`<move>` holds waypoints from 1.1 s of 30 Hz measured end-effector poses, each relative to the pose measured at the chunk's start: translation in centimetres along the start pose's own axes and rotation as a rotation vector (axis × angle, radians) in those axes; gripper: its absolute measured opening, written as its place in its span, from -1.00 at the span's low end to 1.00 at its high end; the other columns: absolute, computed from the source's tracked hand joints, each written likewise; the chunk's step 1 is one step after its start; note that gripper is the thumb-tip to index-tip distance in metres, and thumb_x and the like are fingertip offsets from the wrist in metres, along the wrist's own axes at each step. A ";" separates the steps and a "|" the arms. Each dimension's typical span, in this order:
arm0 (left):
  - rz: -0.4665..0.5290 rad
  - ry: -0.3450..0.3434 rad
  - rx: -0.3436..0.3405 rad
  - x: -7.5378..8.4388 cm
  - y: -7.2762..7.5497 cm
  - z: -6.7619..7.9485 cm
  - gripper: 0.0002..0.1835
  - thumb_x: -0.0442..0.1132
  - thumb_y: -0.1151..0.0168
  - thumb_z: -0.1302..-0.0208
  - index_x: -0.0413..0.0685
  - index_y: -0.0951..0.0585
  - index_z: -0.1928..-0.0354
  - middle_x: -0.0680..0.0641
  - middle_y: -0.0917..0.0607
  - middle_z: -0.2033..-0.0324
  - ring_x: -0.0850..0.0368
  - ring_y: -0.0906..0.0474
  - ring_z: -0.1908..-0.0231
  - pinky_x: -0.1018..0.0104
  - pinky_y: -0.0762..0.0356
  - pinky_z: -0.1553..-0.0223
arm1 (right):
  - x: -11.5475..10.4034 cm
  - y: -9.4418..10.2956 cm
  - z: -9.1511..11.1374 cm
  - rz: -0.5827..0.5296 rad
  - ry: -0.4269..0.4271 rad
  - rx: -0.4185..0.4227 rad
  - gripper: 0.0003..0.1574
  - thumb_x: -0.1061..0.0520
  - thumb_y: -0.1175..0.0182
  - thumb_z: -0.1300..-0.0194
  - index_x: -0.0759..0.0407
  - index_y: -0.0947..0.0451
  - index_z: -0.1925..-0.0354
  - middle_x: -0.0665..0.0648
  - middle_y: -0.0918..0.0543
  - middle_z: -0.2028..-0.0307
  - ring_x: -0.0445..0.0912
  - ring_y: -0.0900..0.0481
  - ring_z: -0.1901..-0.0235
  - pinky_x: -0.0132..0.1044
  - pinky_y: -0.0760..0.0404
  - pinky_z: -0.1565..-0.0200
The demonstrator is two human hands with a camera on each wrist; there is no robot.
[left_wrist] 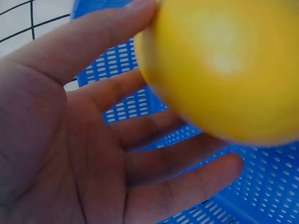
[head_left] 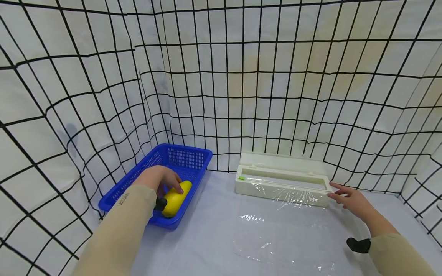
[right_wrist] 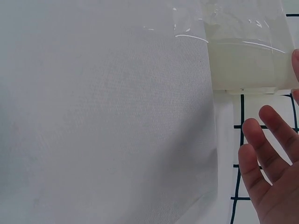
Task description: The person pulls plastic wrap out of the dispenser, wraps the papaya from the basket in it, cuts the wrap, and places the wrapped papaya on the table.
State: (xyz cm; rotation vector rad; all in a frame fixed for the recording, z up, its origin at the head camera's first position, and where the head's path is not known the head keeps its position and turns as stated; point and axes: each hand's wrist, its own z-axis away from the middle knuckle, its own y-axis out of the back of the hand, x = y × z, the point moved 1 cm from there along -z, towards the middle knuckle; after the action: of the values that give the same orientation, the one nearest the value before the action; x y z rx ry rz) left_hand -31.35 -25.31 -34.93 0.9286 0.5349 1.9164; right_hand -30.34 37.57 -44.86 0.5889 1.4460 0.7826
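Gripping the yellow fruit (head_left: 177, 199), the left hand (head_left: 162, 178) sets its thumb at about ten o'clock on it and runs its other fingers round behind from eight o'clock, which suits so smooth and rounded a thing. The little finger (judging by the left wrist view) ends just short of the far side, so the hold seems to rest mostly on the thumb and the nearer fingers.

The right hand (head_left: 353, 201) touches the three o'clock end of the white box (head_left: 248, 188). Its fingers are straight and spread apart, some of them off the box in the right wrist view, a light touch that probably steadies that end rather than bearing weight.

Further out, the fruit is inside the blue basket (head_left: 184, 156), near its four o'clock side, where the hand reaches it over the rim. The basket sits at eight o'clock from the centre of the head view, the box at four, so each hand has its own side.

The lid (head_left: 283, 161) tips back towards twelve o'clock, leaving the trough and a pale roll exposed; a green tab (head_left: 241, 178) sits at the trough's nine o'clock end. Clear film (head_left: 250, 217) drapes over the front edge towards six o'clock and lies spread on the bench (head_left: 207, 249), presumably so that a flat stretch is at hand.
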 end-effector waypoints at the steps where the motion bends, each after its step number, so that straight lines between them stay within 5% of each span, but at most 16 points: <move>1: 0.003 0.002 0.002 0.0 -0.1 0.0 -0.27 -0.07 -0.50 -0.12 -0.06 -0.47 -0.34 -0.30 -0.55 -0.14 -0.20 -0.62 0.13 -0.01 -0.67 0.15 | -0.1 0.0 0.0 -0.005 0.002 -0.002 0.00 -0.27 -0.20 -0.36 0.24 -0.13 -0.49 0.47 -0.43 -0.16 0.08 -0.57 0.11 -0.23 -0.57 0.23; 15: -0.014 -0.009 -0.030 -0.7 0.0 0.0 -0.15 -0.15 -0.52 -0.09 0.07 -0.36 -0.44 -0.39 -0.44 -0.17 -0.27 -0.53 0.00 -0.06 -0.66 0.14 | -0.4 0.1 0.1 -0.007 -0.011 -0.003 -0.03 -0.23 -0.20 -0.37 0.23 -0.12 -0.49 0.46 -0.49 -0.09 0.07 -0.56 0.13 -0.24 -0.58 0.24; 25: -0.051 -0.084 0.095 -1.3 0.5 -0.1 -0.13 -0.15 -0.47 -0.12 0.15 -0.28 -0.48 -0.41 -0.29 -0.32 -0.33 -0.43 -0.10 -0.08 -0.64 0.13 | -0.3 -0.1 -0.1 0.009 -0.028 -0.012 0.00 -0.29 -0.19 -0.35 0.22 -0.13 -0.49 0.32 -0.56 0.02 0.05 -0.55 0.15 -0.24 -0.58 0.25; 33: -0.107 -0.294 0.264 -0.5 1.6 -0.2 -0.11 -0.15 -0.39 -0.18 0.17 -0.18 -0.52 -0.33 -0.33 -0.33 -0.28 -0.41 -0.10 -0.27 -0.48 -0.07 | -0.4 -0.1 0.2 0.003 -0.039 -0.022 0.03 -0.30 -0.19 -0.34 0.23 -0.10 -0.50 0.34 -0.58 0.03 0.03 -0.57 0.16 -0.22 -0.60 0.23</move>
State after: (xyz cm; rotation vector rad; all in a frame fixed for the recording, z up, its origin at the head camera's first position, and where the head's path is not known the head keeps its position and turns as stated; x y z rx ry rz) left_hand -32.22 -26.49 -34.18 1.2992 0.6560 1.6010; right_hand -30.11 37.25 -44.63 0.5865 1.3994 0.7840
